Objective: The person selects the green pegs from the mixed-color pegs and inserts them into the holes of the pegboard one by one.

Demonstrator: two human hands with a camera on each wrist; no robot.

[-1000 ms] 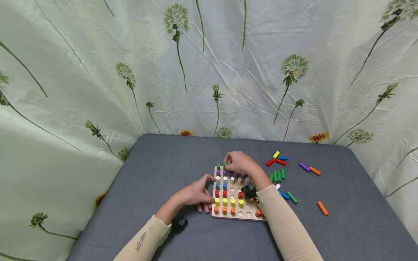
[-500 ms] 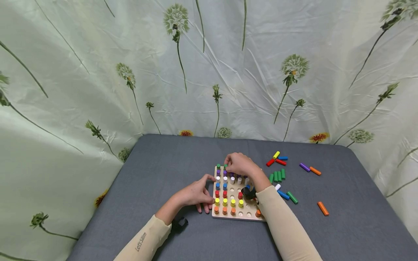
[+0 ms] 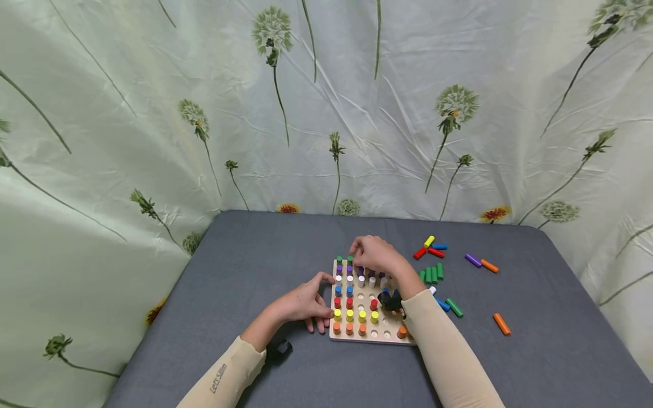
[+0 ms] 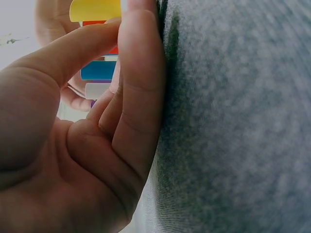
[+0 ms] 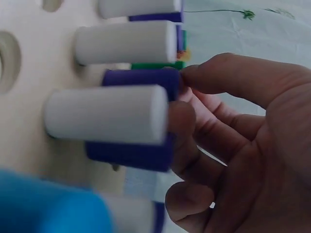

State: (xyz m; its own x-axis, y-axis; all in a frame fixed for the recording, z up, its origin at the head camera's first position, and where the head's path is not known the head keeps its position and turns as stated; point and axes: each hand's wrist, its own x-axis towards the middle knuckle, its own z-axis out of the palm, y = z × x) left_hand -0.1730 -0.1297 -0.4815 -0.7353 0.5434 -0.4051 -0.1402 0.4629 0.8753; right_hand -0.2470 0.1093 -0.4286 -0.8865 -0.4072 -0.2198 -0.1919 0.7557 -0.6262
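Observation:
A wooden pegboard (image 3: 380,340) bears rows of coloured pegs: green, purple, white, blue, red, yellow and orange from back to front. At its back left, the thumb and fingertips of my right hand (image 3: 374,254) pinch a green peg (image 3: 350,260) that stands second in the back row. Up close in the right wrist view, purple pegs (image 5: 129,158) and white pegs (image 5: 104,114) partly hide that pinch. My left hand (image 3: 301,300) rests along the board's left edge, thumb and index finger spread; its thumb lies close to a yellow peg (image 4: 95,9).
Loose green pegs (image 3: 435,275) lie right of the board. Yellow, red and blue pegs (image 3: 440,247) are heaped behind them. Farther right are a purple peg (image 3: 473,260) and orange pegs (image 3: 501,324). A flowered cloth (image 3: 326,113) hangs behind the grey table (image 3: 265,238).
The view shifts slightly. Both hands keep nearly the same place, the right at the second green peg and the left at the board's edge.

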